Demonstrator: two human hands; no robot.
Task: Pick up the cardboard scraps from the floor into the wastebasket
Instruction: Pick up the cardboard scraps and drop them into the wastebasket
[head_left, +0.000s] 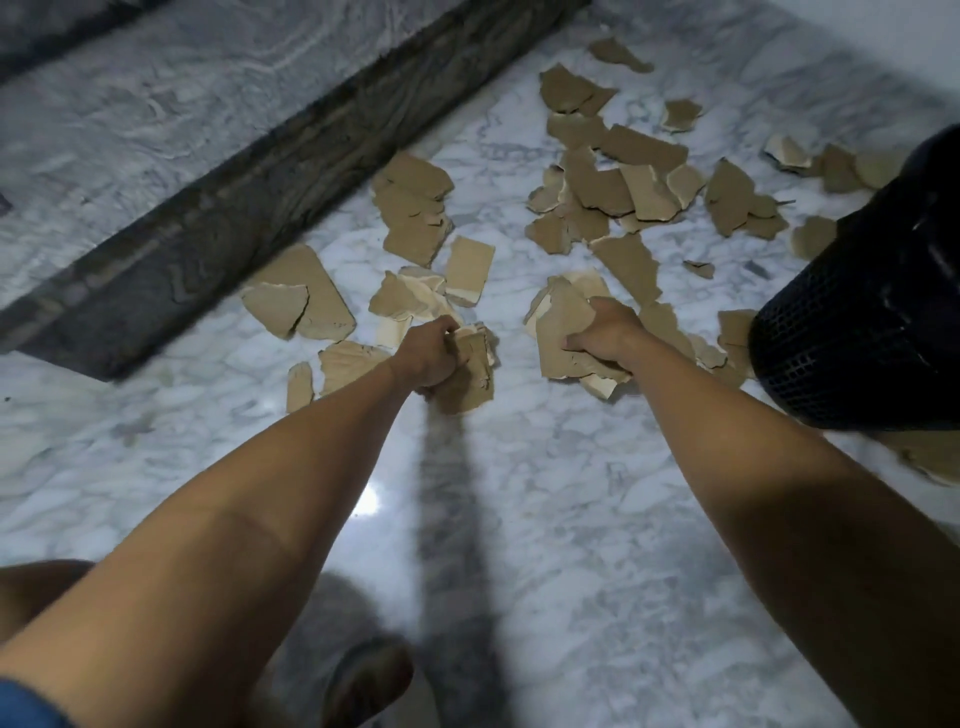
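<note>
Head view looks down over both of my outstretched arms at a white marble floor (545, 493) littered with torn brown cardboard scraps (608, 187). My left hand (426, 358) is fisted around a bunch of scraps (470, 374), the pieces sticking out below and to the right of the knuckles. My right hand (605, 332) is clenched the same way on a second, larger bundle (563, 332) whose flat brown faces fan out to the left of the fingers, with a paler torn edge showing underneath. Both bundles sit low over the floor; I cannot tell whether they are clear of it or resting on it. The black mesh wastebasket (857, 312) stands at the right edge of the frame, just beside my right forearm, its rim cut off by the picture border, so I cannot see inside. Loose pieces lie between and beyond my hands: a cluster to the left of my left hand, a dense overlapping heap further out in the middle, and a few more against the base of the wastebasket and behind it. A dark stone strip (270, 197) runs diagonally across the upper left, with a grey marbled surface beyond it. At the bottom edge I see a foot in a sandal (369, 680) and a bit of blue sleeve (26, 706).
</note>
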